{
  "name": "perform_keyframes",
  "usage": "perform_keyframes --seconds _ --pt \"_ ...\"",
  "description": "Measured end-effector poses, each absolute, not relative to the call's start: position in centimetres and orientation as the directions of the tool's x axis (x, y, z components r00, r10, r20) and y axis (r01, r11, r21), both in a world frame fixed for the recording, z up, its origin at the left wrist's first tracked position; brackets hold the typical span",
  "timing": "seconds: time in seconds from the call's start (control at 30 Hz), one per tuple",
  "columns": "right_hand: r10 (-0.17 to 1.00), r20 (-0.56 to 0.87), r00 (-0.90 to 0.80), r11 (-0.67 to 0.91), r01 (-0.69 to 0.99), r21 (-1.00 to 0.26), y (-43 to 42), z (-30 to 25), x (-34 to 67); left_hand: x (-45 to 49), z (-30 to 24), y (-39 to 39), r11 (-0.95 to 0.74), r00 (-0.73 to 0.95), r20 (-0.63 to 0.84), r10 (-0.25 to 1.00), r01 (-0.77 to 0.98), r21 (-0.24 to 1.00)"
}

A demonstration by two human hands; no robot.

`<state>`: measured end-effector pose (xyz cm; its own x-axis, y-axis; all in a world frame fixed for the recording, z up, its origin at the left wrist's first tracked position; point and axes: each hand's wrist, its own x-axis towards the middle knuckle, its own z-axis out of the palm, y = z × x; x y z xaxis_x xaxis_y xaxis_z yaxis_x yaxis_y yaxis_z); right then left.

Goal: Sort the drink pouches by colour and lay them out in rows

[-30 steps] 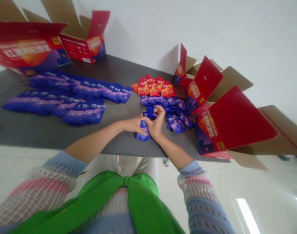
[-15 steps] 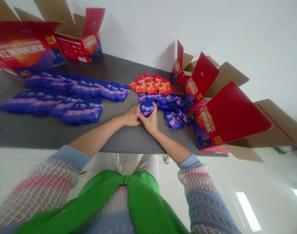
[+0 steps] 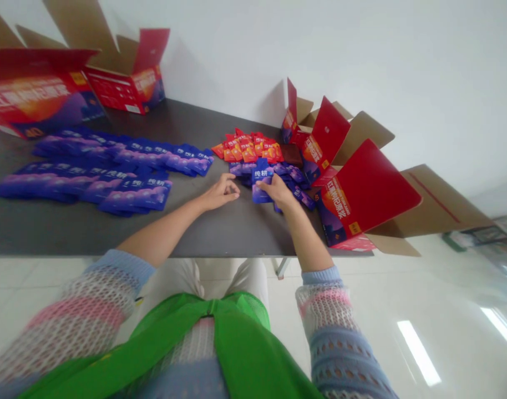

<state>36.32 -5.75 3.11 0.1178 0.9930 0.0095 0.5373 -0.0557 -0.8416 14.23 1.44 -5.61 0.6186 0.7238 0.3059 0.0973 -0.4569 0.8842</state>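
Observation:
My right hand (image 3: 277, 191) grips a blue-purple sachet (image 3: 260, 176) with white lettering, thumb across its front. It is held upright above the table, in front of a pile of like blue sachets (image 3: 295, 173). To its left, my left hand (image 3: 221, 193) is over the table with its fingers curled and apart, holding nothing. Behind the blue pile lies a heap of red-orange sachets (image 3: 247, 148). Overlapping blue sachets form a front row (image 3: 70, 180) and a back row (image 3: 153, 152) on the left side.
Open red cartons stand at the right, the nearest one (image 3: 340, 208) with flaps spread past the table edge. Two more open cartons (image 3: 126, 88) are at the back left. A dark brown item (image 3: 292, 155) sits beside the red heap. The grey table (image 3: 203, 233) meets a white wall.
My hands have separated. The right hand has carried the blue sachet slightly right, and the left hand has let go of it and moved left. The view has shifted a little.

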Motion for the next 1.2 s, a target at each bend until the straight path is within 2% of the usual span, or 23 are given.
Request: perform_keyframes --seconds 0.07,0.13,0.2,0.27,0.33,0.43,0.53,0.7,0.8,0.87,1.0,1.1,1.2 --pt "0.964 -0.14 0.226 -0.256 0.648 -0.717 -7.0 4.8 39.1 14.3 -5.7 1.5 -0.468 0.605 0.31 0.733 0.118 0.876" --pt "0.917 -0.227 0.327 -0.398 0.748 -0.532 -8.3 5.7 41.0 14.4 -5.7 1.6 -0.481 0.609 0.302 0.733 0.15 0.864" --pt "0.88 -0.272 0.389 -0.468 0.805 -0.365 -9.3 6.0 41.9 14.5 -5.6 1.6 -0.488 0.62 0.288 0.729 0.177 0.855" --pt "0.854 -0.284 0.436 -0.506 0.824 -0.254 -10.0 5.8 42.1 14.5 -5.5 1.6 -0.486 0.626 0.271 0.731 0.198 0.851" --pt "0.833 -0.255 0.491 -0.54 0.823 -0.177 -10.3 5.5 41.8 14.5 -5.3 1.5 -0.485 0.627 0.259 0.735 0.218 0.847" --pt "0.816 -0.118 0.566 -0.575 0.815 -0.063 -10.7 5.0 40.9 14.5 -4.9 1.1 -0.502 0.616 0.266 0.741 0.246 0.829" --pt "0.802 0.008 0.597 -0.596 0.802 -0.026 -11.3 4.8 39.5 14.5 -4.6 0.8 -0.52 0.604 0.281 0.746 0.264 0.812" --pt "0.877 -0.087 0.473 -0.477 0.878 -0.033 -12.8 4.9 37.1 14.4 -4.4 0.4 -0.527 0.604 0.278 0.747 0.282 0.802" --pt "0.915 -0.058 0.398 -0.4 0.917 -0.016 -13.3 4.7 36.4 14.3 -4.3 0.4 -0.511 0.619 0.251 0.744 0.284 0.811" --pt "0.94 -0.035 0.339 -0.341 0.938 -0.065 -13.3 4.5 36.2 14.3 -4.2 0.4 -0.505 0.645 0.236 0.727 0.269 0.82" --pt "0.976 0.078 0.206 -0.165 0.919 -0.358 -12.6 3.8 35.3 14.0 -3.9 0.7 -0.496 0.713 0.233 0.662 0.183 0.849" --pt "0.96 0.231 0.161 0.009 0.803 -0.596 -11.6 3.2 33.9 13.5 -3.6 1.0 -0.484 0.746 0.252 0.616 0.105 0.869" --pt "0.928 0.338 0.157 0.161 0.648 -0.744 -10.0 2.3 32.1 13.0 -3.1 0.9 -0.5 0.732 0.299 0.612 0.065 0.864"
